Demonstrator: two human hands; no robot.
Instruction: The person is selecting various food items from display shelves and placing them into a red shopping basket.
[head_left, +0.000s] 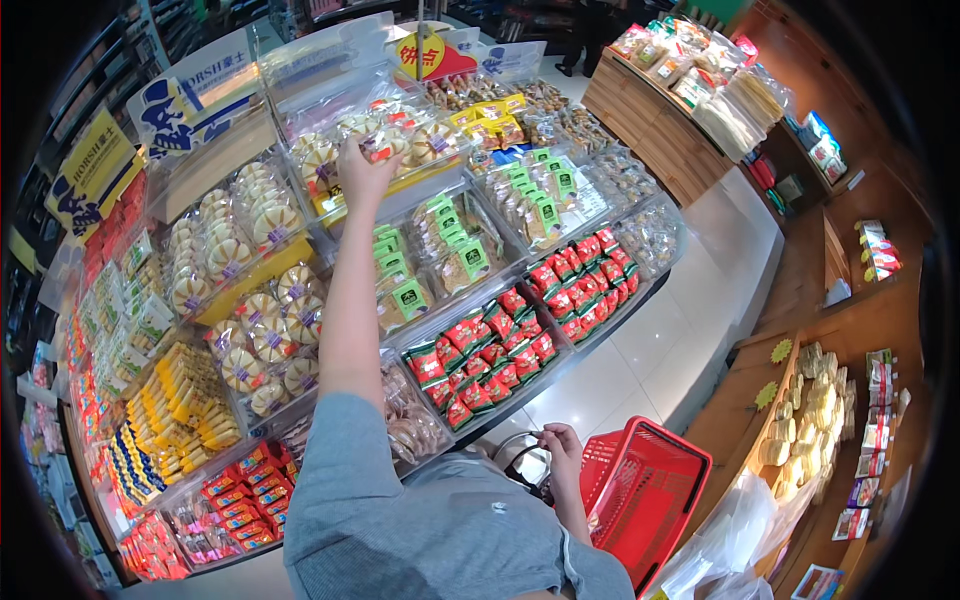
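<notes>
My left hand reaches into a clear bin near the back of the display, its fingers on a plastic-wrapped bread bun with red on its wrapper. More wrapped striped buns lie around it. Low at the right, my right hand is curled beside my body, next to a red plastic shopping basket. A dark curved strap or handle runs by its fingers; whether the hand grips it cannot be told.
In front are bins of red-and-green packets, green-labelled packs and yellow-wrapped snacks. A wooden cabinet with bagged goods stands at the back right; wooden shelves line the right side. A person's legs show at the top.
</notes>
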